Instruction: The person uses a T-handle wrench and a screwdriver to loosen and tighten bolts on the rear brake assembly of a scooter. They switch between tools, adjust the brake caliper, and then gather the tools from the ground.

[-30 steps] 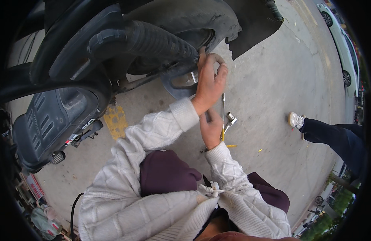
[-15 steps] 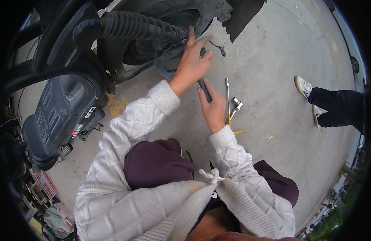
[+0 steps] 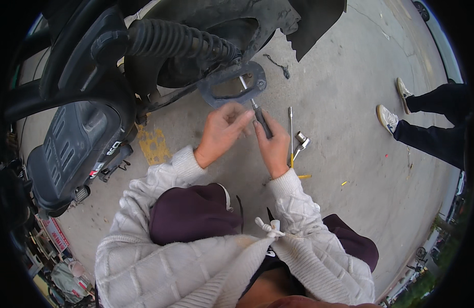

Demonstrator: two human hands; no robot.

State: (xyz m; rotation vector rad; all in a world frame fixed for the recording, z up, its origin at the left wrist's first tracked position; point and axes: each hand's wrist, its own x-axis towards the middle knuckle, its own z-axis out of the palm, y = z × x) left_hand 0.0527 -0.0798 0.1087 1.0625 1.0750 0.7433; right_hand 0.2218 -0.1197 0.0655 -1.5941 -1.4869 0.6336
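My right hand point(image 3: 273, 146) grips a dark-handled tool point(image 3: 262, 118), whose metal shaft points up at the scooter's grey bracket point(image 3: 214, 95) below the shock absorber point(image 3: 183, 41). A bright metal rod shows inside the bracket; I cannot tell if it joins the tool. My left hand point(image 3: 221, 133) is just left of the tool, its fingers smeared by motion. On the ground right of my hands lie a long tool with yellow on its lower part point(image 3: 291, 133) and a socket wrench point(image 3: 301, 145).
The scooter's body point(image 3: 62, 149) fills the left. A person's legs and sneakers point(image 3: 427, 128) stand at the right, near a parked car point(image 3: 437, 41) at the rim. A small dark cord point(image 3: 280, 69) lies on the concrete point(image 3: 350, 164), with a yellow-painted patch point(image 3: 152, 143) at the left.
My left hand has come down from beside the shock absorber to beside the tool. The tool in my right hand now shows more fully. The other person's feet have shifted.
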